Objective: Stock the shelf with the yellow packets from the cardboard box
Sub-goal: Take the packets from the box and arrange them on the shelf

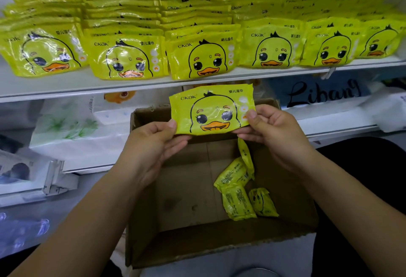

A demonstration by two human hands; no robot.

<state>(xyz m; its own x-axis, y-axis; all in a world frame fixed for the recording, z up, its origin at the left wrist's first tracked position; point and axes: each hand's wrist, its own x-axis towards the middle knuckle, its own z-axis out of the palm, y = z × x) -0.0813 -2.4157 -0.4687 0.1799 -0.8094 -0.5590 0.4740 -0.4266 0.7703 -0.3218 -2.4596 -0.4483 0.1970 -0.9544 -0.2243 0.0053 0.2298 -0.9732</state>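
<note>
Packet (212,109) in hand: held flat, duck face upright and toward me, above the far end of the box (186,191) and just below the front lip of the shelf (87,88). My left hand (151,144) pinches the lower left corner, thumb on the front, fingers curled behind. My right hand (274,131) pinches the lower right edge the same way. Gripping by the two low corners keeps the soft pack taut and the print readable, so I judge it can go down face-front like its neighbours.

Box: a few loose packets (238,191) lie heaped at the right side, most of them back-up. The rest of the floor is bare cardboard. Job looks close to done.

Shelf: rows of packets (197,26) stacked deep, overlapping like shingles, faces forward, side by side across the width. Likely spot for mine is the front of the middle row, directly above it.

Below the shelf: white packs (72,131) on a lower level, not my concern.
</note>
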